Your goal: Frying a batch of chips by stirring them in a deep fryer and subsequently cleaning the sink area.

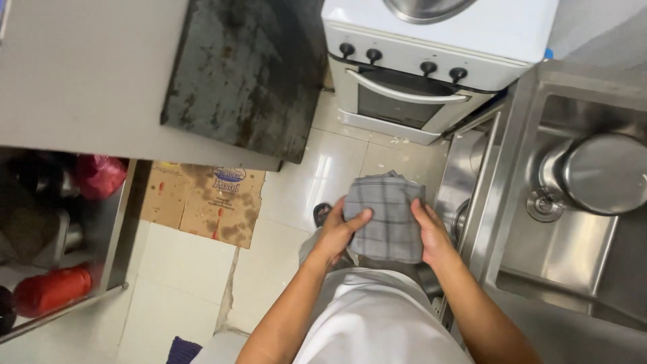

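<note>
Squarely between left hand and right hand, cloth.

Two hands, one grey checked cloth, one white oven (four knobs), one steel pot, one cardboard sheet.

A person in a white shirt stands in a narrow kitchen, holding a folded grey checked cloth in front of the body with both hands. The left hand grips the cloth's left edge, thumb over the fabric; the right hand holds the right edge, fingers curled against it. Beyond the cloth stands a white oven with four black knobs and a curved door handle. At right, a steel sink holds an upturned metal pot. At left, a grey table carries a dark stained tray; flattened cardboard lies on the tiled floor below it.
</note>
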